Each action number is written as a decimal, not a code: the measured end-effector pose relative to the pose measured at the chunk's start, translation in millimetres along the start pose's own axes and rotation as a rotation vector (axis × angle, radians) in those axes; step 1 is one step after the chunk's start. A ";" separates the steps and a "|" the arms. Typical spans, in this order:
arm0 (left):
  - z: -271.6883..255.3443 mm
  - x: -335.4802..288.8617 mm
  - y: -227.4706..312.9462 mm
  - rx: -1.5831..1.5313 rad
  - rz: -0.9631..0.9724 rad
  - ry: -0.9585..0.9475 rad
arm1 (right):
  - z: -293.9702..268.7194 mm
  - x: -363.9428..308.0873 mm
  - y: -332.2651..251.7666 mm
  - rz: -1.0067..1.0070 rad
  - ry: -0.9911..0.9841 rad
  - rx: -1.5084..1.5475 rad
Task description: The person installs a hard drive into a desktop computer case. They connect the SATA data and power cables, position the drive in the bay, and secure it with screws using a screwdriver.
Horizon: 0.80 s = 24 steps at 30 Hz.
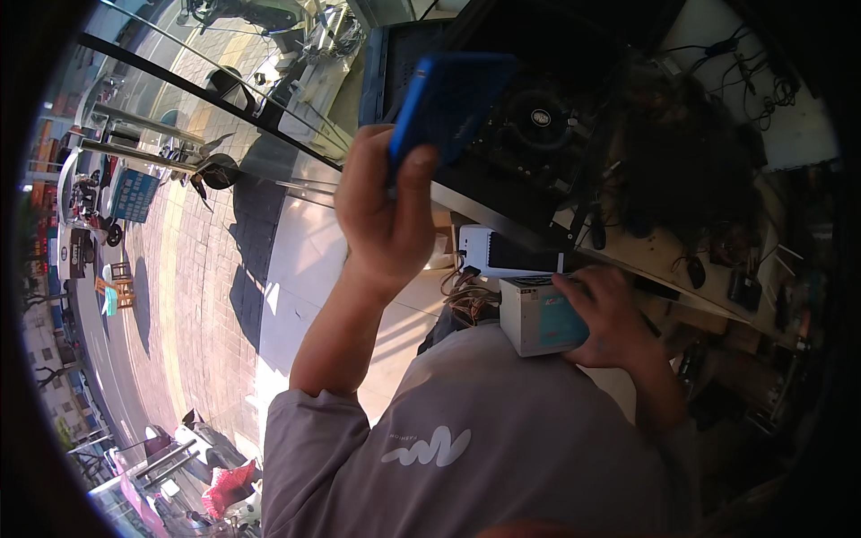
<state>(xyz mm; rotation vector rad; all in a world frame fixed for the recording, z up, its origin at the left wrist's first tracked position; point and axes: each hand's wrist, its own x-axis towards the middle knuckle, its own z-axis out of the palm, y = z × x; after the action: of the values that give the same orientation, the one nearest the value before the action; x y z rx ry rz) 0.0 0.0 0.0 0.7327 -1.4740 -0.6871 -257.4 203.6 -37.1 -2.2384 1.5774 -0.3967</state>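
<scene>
My left hand (386, 211) is raised in front of my chest, its fingers and thumb closed on the lower edge of a thin blue rectangular slab (444, 108). The slab's exact kind does not show. Lower down, my right hand (610, 314) grips the side of a computer power supply (529, 318), a grey metal box with a light blue label. The box is against my shirt, and a bundle of cables (471, 300) hangs at its left. Beyond the left hand lies an open computer case (502, 211) with a round CPU cooler fan (540, 117) inside, partly in shadow.
Just behind the power supply stands a white box-shaped device (489, 251). On the right, a worktop (708, 291) carries small dark parts, and loose black cables (762, 90) lie at its far end. Glass with a metal frame (215, 85) borders the left, with sunlit paving beyond.
</scene>
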 end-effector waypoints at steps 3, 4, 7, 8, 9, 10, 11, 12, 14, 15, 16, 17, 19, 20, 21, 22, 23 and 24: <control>-34.6 20.5 -15.4 0.045 -0.334 0.103 | -1.1 -5.4 -0.9 0.025 0.022 0.005; -58.7 24.5 -43.7 0.096 -0.475 0.055 | -3.5 -6.3 -1.0 0.023 0.018 0.002; -90.8 14.8 -117.6 0.246 -0.811 -0.090 | -4.7 -1.2 -6.2 -0.007 0.019 0.036; -90.8 11.0 -140.5 0.240 -0.848 -0.125 | -7.6 -0.4 -8.2 -0.008 0.020 0.043; -89.5 7.8 -159.8 0.236 -0.887 -0.160 | -10.8 0.8 -11.1 -0.024 0.030 0.059; -88.0 8.0 -174.1 0.275 -0.870 -0.183 | -15.3 3.5 -14.5 -0.044 0.039 0.075; -82.1 9.9 -188.2 0.306 -0.851 -0.210 | -20.9 5.9 -18.0 -0.058 0.049 0.085; -73.4 13.0 -199.8 0.335 -0.831 -0.242 | -26.5 6.9 -21.4 -0.071 0.063 0.100; -61.6 21.4 -211.4 0.510 -0.806 -0.347 | -38.2 11.5 -29.2 -0.113 0.089 0.134; -54.4 25.6 -219.1 0.592 -0.788 -0.411 | -44.3 13.1 -33.2 -0.126 0.100 0.149; -55.9 24.2 -230.8 0.663 -0.677 -0.416 | -50.4 16.2 -36.9 -0.152 0.110 0.166; -58.1 19.4 -244.4 0.734 -0.566 -0.419 | -55.6 19.5 -40.3 -0.178 0.120 0.184; -44.6 20.3 -238.6 0.849 -0.441 -0.448 | -63.8 21.0 -47.6 -0.195 0.150 0.202; -43.1 19.4 -234.1 0.909 -0.431 -0.456 | -67.4 22.6 -50.9 -0.205 0.164 0.212; -40.4 19.3 -224.6 0.970 -0.420 -0.462 | -70.7 24.4 -54.9 -0.214 0.184 0.227; -44.0 10.9 -234.4 1.031 -0.257 -0.367 | -73.7 26.8 -58.8 -0.224 0.204 0.244; -50.0 10.3 -234.1 1.017 -0.217 -0.302 | -77.7 29.6 -61.9 -0.237 0.223 0.261; -57.3 10.5 -230.5 1.005 -0.176 -0.237 | -83.4 33.1 -63.3 -0.248 0.221 0.263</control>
<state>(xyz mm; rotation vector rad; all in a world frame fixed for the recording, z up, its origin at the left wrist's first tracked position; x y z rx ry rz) 65.2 -149.3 -173.2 1.5947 -1.9850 -0.1067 -229.4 180.1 66.5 -2.2453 1.2579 -0.8932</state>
